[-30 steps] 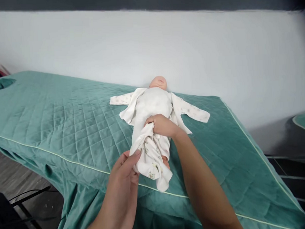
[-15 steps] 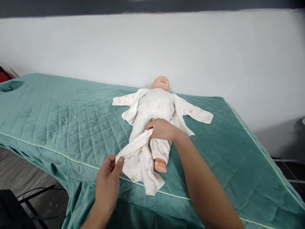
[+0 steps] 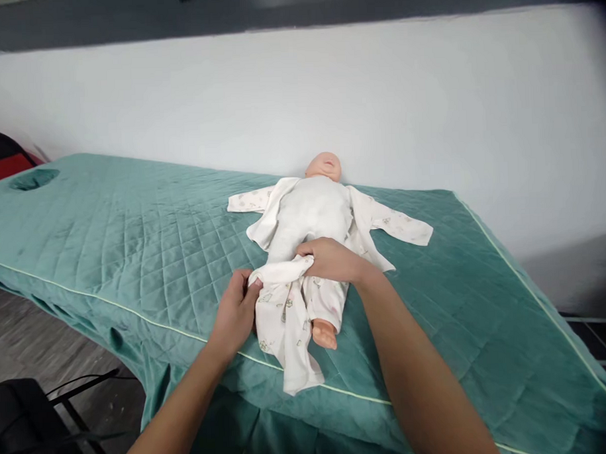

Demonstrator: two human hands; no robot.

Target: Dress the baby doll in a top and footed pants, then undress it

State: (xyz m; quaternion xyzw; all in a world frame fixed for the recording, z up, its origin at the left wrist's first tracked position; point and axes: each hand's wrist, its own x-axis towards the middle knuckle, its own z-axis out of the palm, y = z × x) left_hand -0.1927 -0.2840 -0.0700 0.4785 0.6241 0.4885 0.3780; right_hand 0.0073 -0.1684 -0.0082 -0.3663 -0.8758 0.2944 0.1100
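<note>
A baby doll (image 3: pixel 316 212) lies on its back on a teal quilted bed (image 3: pixel 134 226), head toward the wall. It lies on an open white printed sleepsuit (image 3: pixel 286 313) whose sleeves spread out to both sides. My left hand (image 3: pixel 236 310) pinches the sleepsuit's left edge beside the doll's hip. My right hand (image 3: pixel 328 259) is closed on a bunched fold of the same cloth at the doll's waist. One bare doll foot (image 3: pixel 324 333) sticks out below; an empty leg of the sleepsuit hangs toward the bed's near edge.
The bed has a face hole (image 3: pixel 33 179) at its far left end and a pale piped edge (image 3: pixel 137 313) along the near side. A white wall (image 3: pixel 428 103) runs close behind the doll. A dark stand (image 3: pixel 55 408) sits on the floor at lower left.
My left hand has moved up and away from me along the sleepsuit's edge, from near the bed's edge to the doll's hip. The cloth is gathered higher. My right hand stayed at the waist.
</note>
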